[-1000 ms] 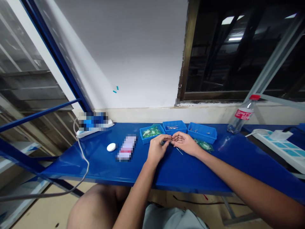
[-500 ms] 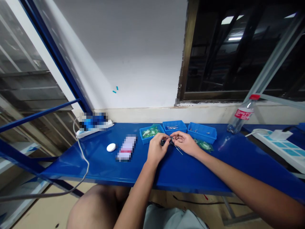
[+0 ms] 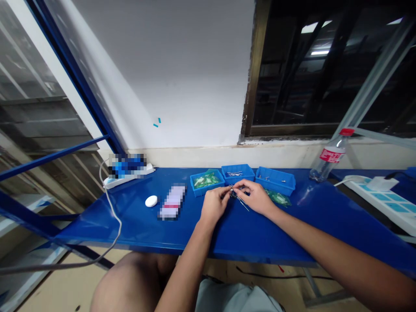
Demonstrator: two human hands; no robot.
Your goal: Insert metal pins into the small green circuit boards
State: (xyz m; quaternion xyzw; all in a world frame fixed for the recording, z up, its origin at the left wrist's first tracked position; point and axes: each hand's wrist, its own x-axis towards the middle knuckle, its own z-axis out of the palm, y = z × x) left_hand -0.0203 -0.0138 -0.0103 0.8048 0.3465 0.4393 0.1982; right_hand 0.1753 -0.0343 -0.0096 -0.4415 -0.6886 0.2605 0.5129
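Note:
My left hand (image 3: 215, 203) and my right hand (image 3: 252, 197) meet over the blue table, their fingertips pinched together around small dark and metallic pieces too small to name. Thin metal rods (image 3: 243, 204) slant down to the right below the fingertips. Behind my left hand is a blue bin (image 3: 203, 190) holding green bags. A middle blue bin (image 3: 237, 177) contains thin metal rods. The right blue bin (image 3: 276, 188) has a few small metal parts in it, and a green bag (image 3: 278, 198) lies in front of it, near my right wrist.
On the left are a white round object (image 3: 151, 201), a blurred-out flat item (image 3: 173, 202) and a white power strip (image 3: 130, 177) with a grey cable. A bottle with a red cap (image 3: 331, 155) and another power strip (image 3: 383, 201) stand at the right.
The fingers of my left hand have shifted slightly at the pinched pieces, and less of the dark piece shows between the hands.

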